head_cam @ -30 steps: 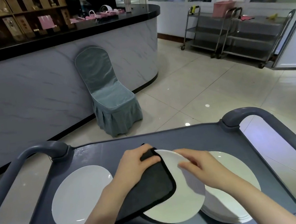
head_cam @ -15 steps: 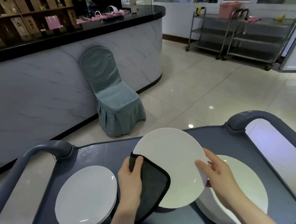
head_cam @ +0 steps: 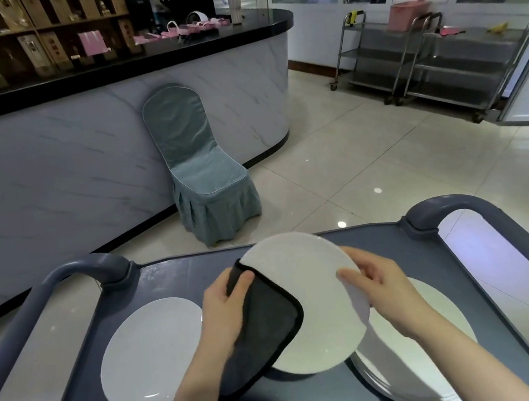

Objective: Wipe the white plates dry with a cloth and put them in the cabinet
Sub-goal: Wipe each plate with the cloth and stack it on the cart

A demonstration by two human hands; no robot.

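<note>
I hold one white plate [head_cam: 316, 296] tilted up above the grey cart top [head_cam: 164, 275]. My right hand [head_cam: 377, 290] grips its right rim. My left hand [head_cam: 224, 307] grips a dark grey cloth [head_cam: 266, 328] and holds it against the plate's left side, thumb on top of the cloth. A single white plate [head_cam: 149, 357] lies flat on the cart to the left. A stack of white plates [head_cam: 454, 357] sits to the right, partly hidden under my right forearm.
The cart has raised grey handles at its far left [head_cam: 93, 269] and far right [head_cam: 448, 209] corners. Beyond it stand a covered blue-grey chair [head_cam: 203, 175] against a marble counter [head_cam: 75, 154], and metal trolleys [head_cam: 443, 68] at the back right on the tiled floor.
The plate rose from lying flat over the stack to tilted upright in both hands. My right hand shifted from its top surface to its right rim; the cloth moved to the plate's left side.
</note>
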